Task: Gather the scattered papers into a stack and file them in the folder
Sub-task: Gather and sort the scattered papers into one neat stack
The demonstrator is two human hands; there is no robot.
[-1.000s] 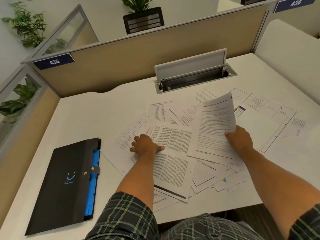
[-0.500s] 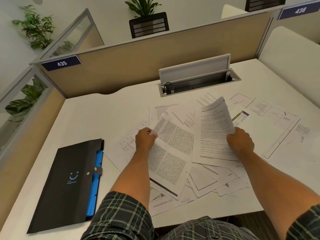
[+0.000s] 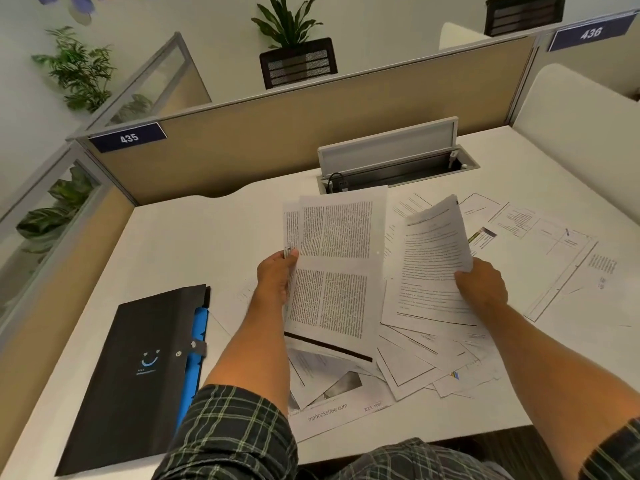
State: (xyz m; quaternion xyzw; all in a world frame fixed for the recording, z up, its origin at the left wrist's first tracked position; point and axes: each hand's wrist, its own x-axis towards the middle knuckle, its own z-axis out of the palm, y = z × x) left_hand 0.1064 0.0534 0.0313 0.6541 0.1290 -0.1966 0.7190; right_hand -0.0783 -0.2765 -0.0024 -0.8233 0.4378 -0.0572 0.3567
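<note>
In the head view, the left hand (image 3: 277,277) grips a two-column printed sheet (image 3: 337,268) by its left edge, lifted off the desk (image 3: 194,244), seemingly with another page behind it. The right hand (image 3: 481,284) clasps a second text page (image 3: 433,265) at its right edge. More scattered papers (image 3: 415,362) lie beneath, and the black folder (image 3: 138,372) rests closed at the left.

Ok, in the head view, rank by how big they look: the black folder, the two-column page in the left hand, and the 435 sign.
1. Black folder, though it sits nearer the camera.
2. Two-column page, raised toward the camera.
3. 435 sign, clearly smallest and farthest.
</note>
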